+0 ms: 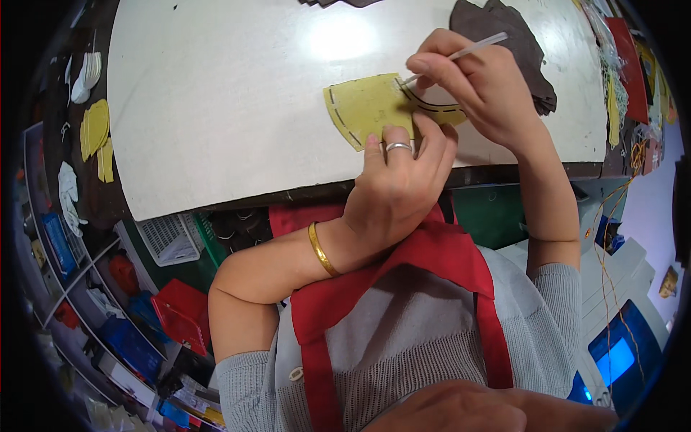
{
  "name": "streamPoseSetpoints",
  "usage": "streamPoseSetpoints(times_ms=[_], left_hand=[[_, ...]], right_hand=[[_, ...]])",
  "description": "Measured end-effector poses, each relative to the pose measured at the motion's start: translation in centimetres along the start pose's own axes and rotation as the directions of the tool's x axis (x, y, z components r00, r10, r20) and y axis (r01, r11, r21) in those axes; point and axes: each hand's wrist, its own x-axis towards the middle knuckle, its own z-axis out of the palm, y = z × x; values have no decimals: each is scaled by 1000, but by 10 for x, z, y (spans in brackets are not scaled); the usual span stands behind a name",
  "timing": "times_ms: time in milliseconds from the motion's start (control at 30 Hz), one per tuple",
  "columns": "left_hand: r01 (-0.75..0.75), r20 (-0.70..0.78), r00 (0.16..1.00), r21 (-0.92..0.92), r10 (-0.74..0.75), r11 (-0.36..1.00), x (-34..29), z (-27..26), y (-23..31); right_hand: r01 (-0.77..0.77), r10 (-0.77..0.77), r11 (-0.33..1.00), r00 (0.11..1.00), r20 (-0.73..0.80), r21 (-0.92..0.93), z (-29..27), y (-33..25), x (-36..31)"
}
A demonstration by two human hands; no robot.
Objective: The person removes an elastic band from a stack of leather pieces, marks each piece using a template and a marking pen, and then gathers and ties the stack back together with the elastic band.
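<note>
Yellow, curve-edged piece (367,108) beneath left fingers (430,138)

No lettering, numbers or signs readable. Glowing blue rectangular screen (615,360) beyond near right corner of white worktop (230,108): indistinct.

The template (360,108) under your fingers (373,140) was yellow marked with black dashes, your pen (479,45) whitish, the tabletop (216,108) white, the stacked pieces (522,43) dark brown, your ring (399,146) silver, your bangle (321,248) gold, your apron (446,255) red, your ribbed knit top (403,338) grey, and the basket (167,241) white.
</note>
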Motion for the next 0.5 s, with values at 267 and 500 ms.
streamPoseSetpoints(times_ms=[267, 500], left_hand=[[-20, 79, 997, 56, 16, 998, 5, 0, 0], [-38, 74, 997, 100, 31, 994, 7, 0, -3]], right_hand=[[196, -189, 932, 980, 53, -305, -2, 5, -19], [102, -139, 902, 988, -60, -421, -24, 12, -77]])
